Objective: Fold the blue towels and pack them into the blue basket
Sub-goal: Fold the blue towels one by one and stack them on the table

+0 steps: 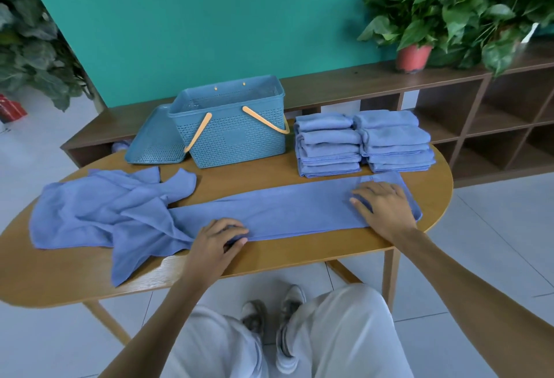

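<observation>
Smoothing a long folded towel (287,210) along the bench's near edge, the left hand (218,243) pinches its near hem while the right hand (382,207) presses flat on its right end, ready for a crosswise fold, the basket (233,129) waiting at the far edge.

Bright, even, soft light with faint shadows; wide-angle bending curves the bench (299,260) edge, and the potted plant (443,18) at the corner looks smeared.
</observation>
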